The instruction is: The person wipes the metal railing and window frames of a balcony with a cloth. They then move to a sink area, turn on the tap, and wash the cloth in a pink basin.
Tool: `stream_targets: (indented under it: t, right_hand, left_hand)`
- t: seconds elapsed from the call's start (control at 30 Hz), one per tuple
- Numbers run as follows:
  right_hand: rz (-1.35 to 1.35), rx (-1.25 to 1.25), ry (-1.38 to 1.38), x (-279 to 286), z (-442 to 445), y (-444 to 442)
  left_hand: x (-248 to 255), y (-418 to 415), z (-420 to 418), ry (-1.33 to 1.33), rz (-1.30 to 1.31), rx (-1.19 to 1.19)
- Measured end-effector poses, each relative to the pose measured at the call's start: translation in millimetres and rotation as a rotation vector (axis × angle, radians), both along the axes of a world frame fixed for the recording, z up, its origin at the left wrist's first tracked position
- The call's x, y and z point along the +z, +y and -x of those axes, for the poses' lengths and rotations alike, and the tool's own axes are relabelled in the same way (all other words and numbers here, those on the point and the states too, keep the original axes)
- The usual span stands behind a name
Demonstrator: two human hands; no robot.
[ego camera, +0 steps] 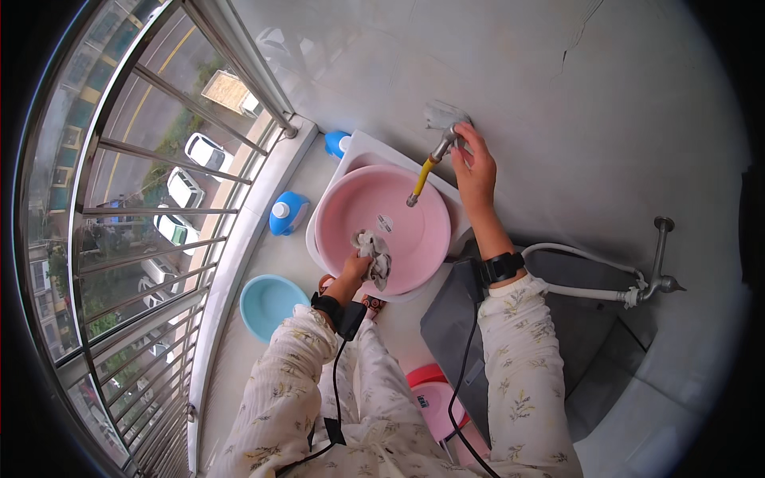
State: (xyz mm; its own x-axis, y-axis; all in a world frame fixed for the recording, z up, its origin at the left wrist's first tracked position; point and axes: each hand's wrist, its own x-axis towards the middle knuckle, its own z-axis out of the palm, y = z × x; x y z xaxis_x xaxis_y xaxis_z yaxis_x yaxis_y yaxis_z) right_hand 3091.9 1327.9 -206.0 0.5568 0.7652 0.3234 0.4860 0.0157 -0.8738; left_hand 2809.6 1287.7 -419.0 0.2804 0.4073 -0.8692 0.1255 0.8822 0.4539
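A wide pink plastic basin (334,209) rests on a white sink (366,142) against the wall. Over its near side, my left hand (354,269) grips a crumpled grey-white cloth (376,257). My right hand (475,170) is raised at the wall tap (445,143), fingers and thumb about its handle, which they partly hide. From the tap a yellow hose end (423,178) with a metal tip points down over the basin. No water stream is visible. Behind the tap, a whitish wrap or rag (445,115) sits at the wall.
Blue bottles (289,212) with white caps stand left of the sink. A light-blue basin (274,308) sits on the floor near a metal railing (173,160). To the right are a grey appliance (457,322), white hoses (580,291) and another tap (660,284). Black cables hang from both wrists.
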Motion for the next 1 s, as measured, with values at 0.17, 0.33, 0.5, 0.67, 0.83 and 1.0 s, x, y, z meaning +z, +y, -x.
stream_targets:
  t: [0.17, 0.33, 0.5, 0.67, 0.83, 1.0]
  right_hand:
    - [0.0, 0.099, 0.066, 2, -12, -4]
    - [-0.013, 0.164, 0.076, -5, -28, -9]
    - [-0.038, 0.258, 0.294, -3, -35, -9]
    - [-0.024, 0.275, 0.334, -7, -38, -13]
    - [-0.019, 0.274, 0.345, -4, -37, -12]
    - [0.021, 0.266, 0.356, -1, -39, -7]
  left_hand:
    - [-41, -4, 9, 0.142, -0.095, -0.171]
    - [-15, -14, 19, 0.155, -0.081, -0.142]
    - [-21, -22, 48, 0.093, 0.034, -0.102]
    - [-17, -26, 59, -0.02, 0.103, -0.029]
    - [0, -26, 59, -0.056, 0.091, 0.013]
    - [24, -21, 53, -0.103, 0.108, 0.018]
